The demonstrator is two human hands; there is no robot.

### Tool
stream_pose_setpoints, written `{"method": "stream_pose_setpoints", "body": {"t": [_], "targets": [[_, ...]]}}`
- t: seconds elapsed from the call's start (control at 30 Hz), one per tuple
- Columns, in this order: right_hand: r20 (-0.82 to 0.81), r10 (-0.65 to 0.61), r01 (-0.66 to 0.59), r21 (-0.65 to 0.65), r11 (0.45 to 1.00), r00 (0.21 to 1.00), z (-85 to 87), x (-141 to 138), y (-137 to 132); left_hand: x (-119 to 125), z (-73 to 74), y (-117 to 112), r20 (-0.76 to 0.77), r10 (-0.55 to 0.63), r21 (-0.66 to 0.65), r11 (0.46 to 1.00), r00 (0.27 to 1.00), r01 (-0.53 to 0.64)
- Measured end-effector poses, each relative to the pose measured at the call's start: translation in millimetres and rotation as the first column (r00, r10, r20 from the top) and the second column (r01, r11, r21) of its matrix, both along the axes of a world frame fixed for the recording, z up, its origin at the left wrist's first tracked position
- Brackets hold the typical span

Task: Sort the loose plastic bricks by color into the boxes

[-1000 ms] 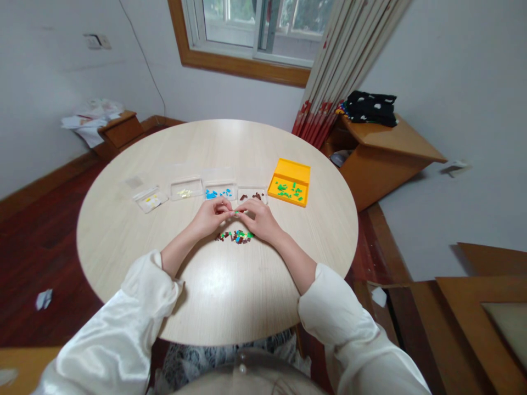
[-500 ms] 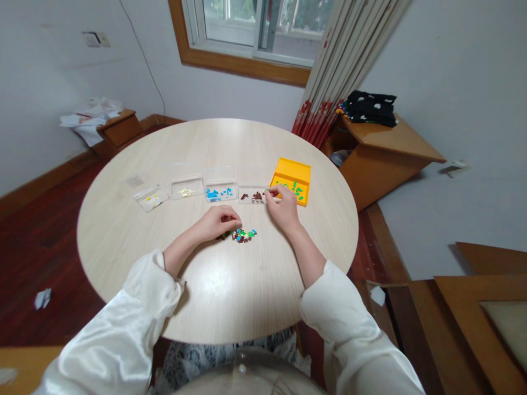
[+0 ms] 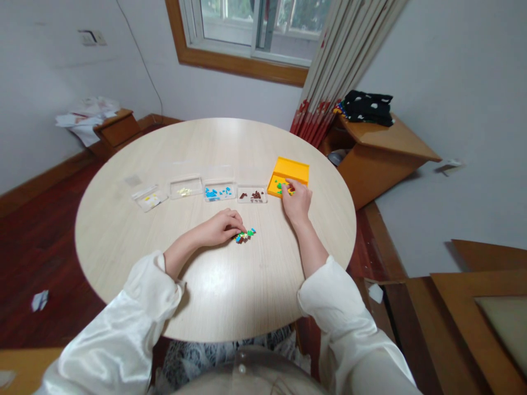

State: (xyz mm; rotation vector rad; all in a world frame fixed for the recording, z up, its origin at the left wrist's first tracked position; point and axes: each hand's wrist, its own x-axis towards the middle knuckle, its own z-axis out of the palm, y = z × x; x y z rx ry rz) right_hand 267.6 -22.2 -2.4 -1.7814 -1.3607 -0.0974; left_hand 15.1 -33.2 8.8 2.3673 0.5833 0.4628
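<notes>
My right hand [image 3: 298, 201] is over the yellow box [image 3: 293, 165], fingers bent and thumb a little apart from them. Green building bricks [image 3: 280, 186] lie in the box beside and under the fingertips, partly covered. With its fingers bent together, my left hand [image 3: 224, 226] rests on the table, fingertips touching a small mixed pile of bricks [image 3: 245, 236] in brown, blue, green and pale yellow. Anything pinched in it is too small and hidden to make out. Left of the yellow box stands a clear case with brown bricks [image 3: 257, 195].
Further left are a clear case with blue bricks [image 3: 212, 193], another with pale yellow bricks [image 3: 184, 192] and a small clear bag [image 3: 147, 201] holding yellow and white pieces. All stand on the round wooden table [image 3: 222, 291]. A cabinet [image 3: 391, 148] is at the right.
My right hand has moved right, from beside the brown bricks' case to over the yellow box. My left hand has shifted slightly right, covering more of the pile's left side.
</notes>
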Motion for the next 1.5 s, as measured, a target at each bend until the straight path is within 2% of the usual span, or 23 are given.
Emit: {"method": "stream_pose_setpoints", "body": {"t": [0.33, 0.67, 0.83, 0.97, 1.1, 1.3, 1.4, 1.5], "targets": [[-0.031, 0.102, -0.1, 0.038, 0.994, 0.994, -5.2, -5, 2, -2, 0.4, 4, -0.012, 0.001, -0.001, 1.0, 1.0, -0.001], [-0.013, 0.25, -0.248, 0.077, 0.966, 0.968, -5.8, -19, -1, -4, 0.8, 4, -0.01, 0.01, -0.022, 1.0, 1.0, -0.01], [-0.089, 0.331, -0.325, 0.078, 0.942, 0.939, -5.0, -23, -1, -1, 0.6, 3, 0.025, 0.062, -0.052, 0.997, 0.998, -0.061], [-0.174, 0.425, -0.418, 0.076, 0.905, 0.888, -4.4, -32, -5, 2, -2.0, 4, 0.092, 0.147, -0.087, 0.987, 0.985, -0.139], [-0.172, 0.543, -0.541, 0.061, 0.839, 0.822, -2.7, -44, -12, 4, -1.7, 6, 0.173, 0.291, -0.117, 0.955, 0.941, -0.274], [-0.124, 0.672, -0.668, 0.078, 0.74, 0.73, 1.2, -60, -23, 3, -2.3, 13, 0.235, 0.532, -0.248, 0.842, 0.814, -0.479], [-0.105, 0.708, -0.699, 0.114, 0.706, 0.698, 2.7, -65, -26, 2, -4.6, 16, 0.251, 0.582, -0.341, 0.801, 0.773, -0.492], [-0.079, 0.737, -0.726, 0.133, 0.675, 0.671, 3.1, -68, -27, 3, -5.7, 16, 0.277, 0.578, -0.388, 0.798, 0.767, -0.461]]}}
